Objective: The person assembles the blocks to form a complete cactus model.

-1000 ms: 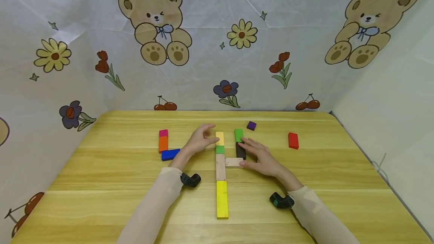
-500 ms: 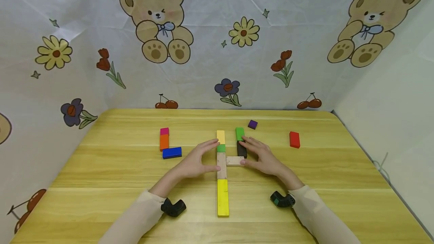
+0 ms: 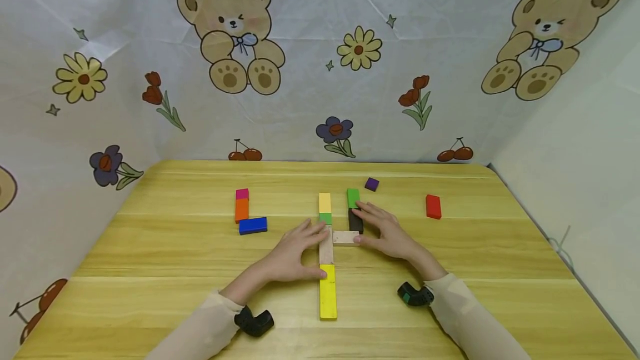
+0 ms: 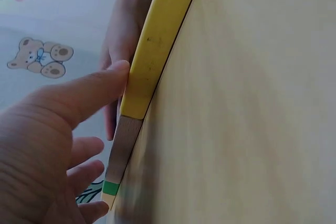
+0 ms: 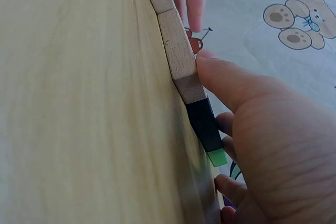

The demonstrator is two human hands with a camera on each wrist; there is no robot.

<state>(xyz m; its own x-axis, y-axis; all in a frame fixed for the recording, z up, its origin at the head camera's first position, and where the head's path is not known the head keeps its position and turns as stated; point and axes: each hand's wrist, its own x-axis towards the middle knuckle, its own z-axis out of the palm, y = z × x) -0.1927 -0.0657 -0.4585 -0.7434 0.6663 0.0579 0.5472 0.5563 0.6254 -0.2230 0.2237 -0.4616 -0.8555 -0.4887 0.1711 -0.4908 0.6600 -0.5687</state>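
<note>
A straight line of blocks runs toward me: pale yellow [image 3: 325, 203], small green [image 3: 325, 219], plain wood [image 3: 326, 251] and long yellow [image 3: 328, 299]. My left hand [image 3: 287, 257] lies over its left side, thumb at the long yellow block and fingers spread by the plain wood one. A second plain wood block [image 3: 345, 238] juts out to the right. From its outer end, a black block [image 3: 354, 223] and a light green block [image 3: 353, 198] extend away. My right hand [image 3: 390, 235] rests there, thumb on the wood end and fingertips along the black and green blocks.
Magenta [image 3: 242, 194], orange [image 3: 241, 210] and blue [image 3: 253, 225] blocks form an L on the left. A purple block [image 3: 371, 184] sits near the back, and a red block [image 3: 433, 206] lies at right. A bear-printed curtain [image 3: 300, 71] hangs behind the wooden table.
My left hand has come from the pale yellow block back toward me along the line, its fingers spreading. The right hand stays at the black block. The blocks look unmoved.
</note>
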